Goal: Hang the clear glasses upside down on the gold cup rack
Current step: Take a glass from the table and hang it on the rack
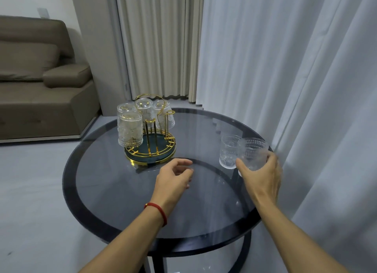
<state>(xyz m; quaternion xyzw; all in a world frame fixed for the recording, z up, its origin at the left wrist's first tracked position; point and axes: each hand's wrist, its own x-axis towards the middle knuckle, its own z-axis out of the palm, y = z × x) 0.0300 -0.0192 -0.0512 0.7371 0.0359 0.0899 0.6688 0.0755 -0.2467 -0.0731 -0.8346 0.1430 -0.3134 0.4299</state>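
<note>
The gold cup rack (152, 150) stands on the far left part of the round glass table (122, 191), with several clear glasses hanging upside down on its pegs; the nearest one (130, 129) is at the front left. Two gold pegs on the right side are bare. My right hand (262, 176) grips a clear ribbed glass (253, 152) at the table's right edge. A second clear glass (228, 151) stands upright just left of it. My left hand (174, 176) hovers over the table in front of the rack, fingers loosely curled, holding nothing.
White curtains (285, 69) hang close behind and to the right of the table. A brown sofa (40, 79) stands at the left across the grey floor. The table has a dark rim and a black frame below.
</note>
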